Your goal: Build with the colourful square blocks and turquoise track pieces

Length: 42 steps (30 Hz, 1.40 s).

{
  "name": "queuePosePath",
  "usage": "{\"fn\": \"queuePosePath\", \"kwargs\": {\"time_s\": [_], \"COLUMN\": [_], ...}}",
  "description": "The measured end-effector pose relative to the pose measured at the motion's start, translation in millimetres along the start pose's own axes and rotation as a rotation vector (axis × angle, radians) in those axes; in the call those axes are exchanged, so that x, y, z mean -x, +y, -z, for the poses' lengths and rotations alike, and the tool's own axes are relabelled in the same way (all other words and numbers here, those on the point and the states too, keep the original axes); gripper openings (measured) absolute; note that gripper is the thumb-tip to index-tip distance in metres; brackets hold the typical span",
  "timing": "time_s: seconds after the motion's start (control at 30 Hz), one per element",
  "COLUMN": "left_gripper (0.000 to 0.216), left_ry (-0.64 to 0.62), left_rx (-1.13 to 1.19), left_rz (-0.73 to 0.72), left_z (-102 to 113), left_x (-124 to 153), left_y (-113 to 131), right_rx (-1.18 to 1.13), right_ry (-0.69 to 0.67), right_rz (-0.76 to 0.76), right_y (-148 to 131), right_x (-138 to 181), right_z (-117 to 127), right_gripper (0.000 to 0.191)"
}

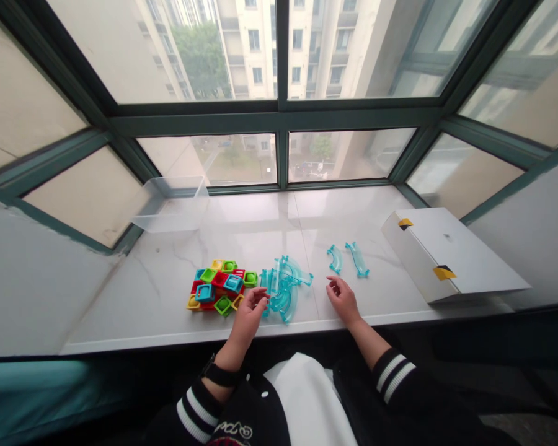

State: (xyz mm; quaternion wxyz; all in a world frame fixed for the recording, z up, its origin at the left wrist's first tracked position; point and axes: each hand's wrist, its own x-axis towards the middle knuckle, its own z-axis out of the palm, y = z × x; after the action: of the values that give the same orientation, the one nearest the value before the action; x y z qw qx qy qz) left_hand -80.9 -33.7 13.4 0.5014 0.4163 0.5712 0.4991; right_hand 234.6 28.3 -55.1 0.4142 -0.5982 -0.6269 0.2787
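My left hand (248, 314) rests at the near edge of a pile of clear blue curved track pieces (284, 286), its fingers curled against one of them. A heap of coloured square tiles (219, 285) in red, green, yellow and blue lies just left of that hand. My right hand (341, 298) hovers over the white marble sill (260, 229), fingers loosely apart and holding nothing. Two separate blue curved track pieces (348, 258) lie a little beyond the right hand.
A clear plastic tub (172, 204) stands at the back left of the sill. A white flat cardboard box (446, 254) with yellow tape lies at the right. Window frames close in the sill on three sides.
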Motion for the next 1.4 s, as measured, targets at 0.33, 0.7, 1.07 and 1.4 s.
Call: {"fn": "queuePosePath", "kwargs": {"time_s": [0.33, 0.7, 1.07, 1.4], "left_gripper": [0.034, 0.038, 0.038, 0.047], "left_ry": [-0.017, -0.136, -0.280, -0.301], "left_rx": [-0.135, -0.567, -0.828, -0.897], "left_rz": [-0.076, -0.313, -0.471, -0.424], "left_z": [7.2, 7.2, 0.0, -0.6], "left_x": [2.0, 1.9, 8.2, 5.3], "left_y": [-5.4, -7.7, -11.5, -20.1], "right_rx": [-0.063, -0.052, -0.060, -0.052], "right_ry": [-0.150, -0.341, -0.448, -0.460], "right_rz": [0.097, 0.220, 0.107, 0.049], "right_y": [-43.6, -61.8, -58.3, -53.5], "right_x": [8.4, 12.8, 25.8, 20.6], "right_z": [-34.4, -34.5, -55.8, -49.6], "right_gripper": [0.049, 0.027, 0.021, 0.022]}}
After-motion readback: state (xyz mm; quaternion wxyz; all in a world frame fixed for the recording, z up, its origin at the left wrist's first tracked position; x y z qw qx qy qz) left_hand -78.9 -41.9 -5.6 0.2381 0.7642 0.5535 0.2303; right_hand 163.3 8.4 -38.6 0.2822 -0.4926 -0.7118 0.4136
